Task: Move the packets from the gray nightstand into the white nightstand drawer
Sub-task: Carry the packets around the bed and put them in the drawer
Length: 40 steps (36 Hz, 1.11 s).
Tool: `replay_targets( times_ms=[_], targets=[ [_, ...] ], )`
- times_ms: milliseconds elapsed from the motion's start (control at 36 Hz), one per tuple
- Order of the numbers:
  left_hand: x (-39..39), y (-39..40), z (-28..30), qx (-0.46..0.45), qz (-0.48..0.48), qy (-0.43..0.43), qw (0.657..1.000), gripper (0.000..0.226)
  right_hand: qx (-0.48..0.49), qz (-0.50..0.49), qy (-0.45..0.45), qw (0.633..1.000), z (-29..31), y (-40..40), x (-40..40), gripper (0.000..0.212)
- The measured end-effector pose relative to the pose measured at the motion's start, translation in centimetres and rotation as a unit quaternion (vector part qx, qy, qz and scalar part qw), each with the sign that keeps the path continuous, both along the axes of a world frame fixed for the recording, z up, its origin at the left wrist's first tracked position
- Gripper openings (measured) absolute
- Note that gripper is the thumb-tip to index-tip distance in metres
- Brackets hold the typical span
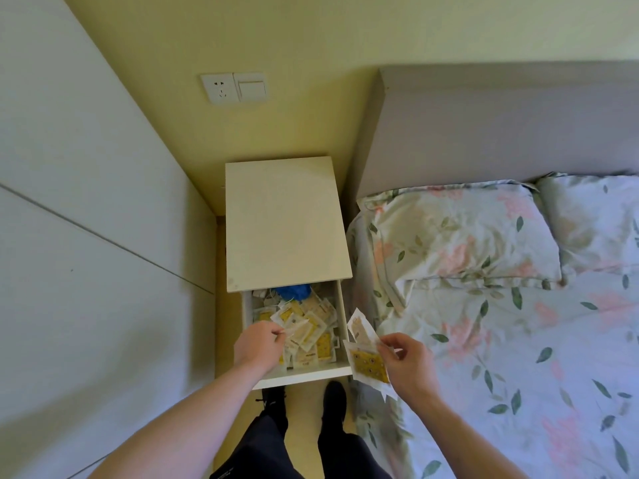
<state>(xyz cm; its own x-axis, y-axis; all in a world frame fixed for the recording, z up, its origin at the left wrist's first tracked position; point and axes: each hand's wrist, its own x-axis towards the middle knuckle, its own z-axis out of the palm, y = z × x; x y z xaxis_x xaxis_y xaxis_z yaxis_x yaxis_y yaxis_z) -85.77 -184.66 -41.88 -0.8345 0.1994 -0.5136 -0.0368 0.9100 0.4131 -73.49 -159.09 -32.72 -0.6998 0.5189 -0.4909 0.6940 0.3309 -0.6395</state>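
The left hand [257, 344] reaches over the open drawer [304, 369] of the white nightstand [285, 223], fingertips pinching one packet [294, 327] atop the heaped packets [311, 326]. At three o'clock of the drawer, the right hand [406, 363] pinches several packets [366, 354] between thumb and curled fingers, beside the bed [518, 340].

Pretty clearly a bedroom in someone's home. There's a bed [518, 340] with floral sheets and two matching pillows [463, 233], pushed up against a plain gray headboard [501, 133]. A small white nightstand [287, 223] sits squeezed in beside it, drawer [304, 369] pulled open and stuffed with little packets [311, 326]. The pale yellow wall has a socket [218, 88] and light switch [251, 86] above the nightstand, and flat white panels [86, 219], maybe a wardrobe, run down the left.
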Motion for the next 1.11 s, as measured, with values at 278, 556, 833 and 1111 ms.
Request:
replay_targets(
  times_ms=[278, 556, 833, 1111],
  targets=[
    [-0.6, 0.8, -0.6, -0.002, -0.033, -0.003, 0.999, 0.022, -0.008, -0.004, -0.006, 1.000, 0.0, -0.2, -0.4, 0.017],
    [1.1, -2.0, -0.7, -0.011, -0.033, -0.061, 0.998, 0.026, -0.021, -0.003, -0.001, 1.000, -1.7, -0.7, -0.9, 0.016],
    [0.6, -7.0, 1.1, -0.007, 0.018, -0.035, 0.999, 0.019, -0.011, 0.061, -0.013, 0.998, -6.6, -3.7, -2.9, 0.017],
    [0.6, -10.4, 2.0, 0.010, 0.048, -0.039, 0.998, 0.016, -0.047, 0.089, 0.000, 0.995, -11.3, -7.6, -5.8, 0.008]
  ],
)
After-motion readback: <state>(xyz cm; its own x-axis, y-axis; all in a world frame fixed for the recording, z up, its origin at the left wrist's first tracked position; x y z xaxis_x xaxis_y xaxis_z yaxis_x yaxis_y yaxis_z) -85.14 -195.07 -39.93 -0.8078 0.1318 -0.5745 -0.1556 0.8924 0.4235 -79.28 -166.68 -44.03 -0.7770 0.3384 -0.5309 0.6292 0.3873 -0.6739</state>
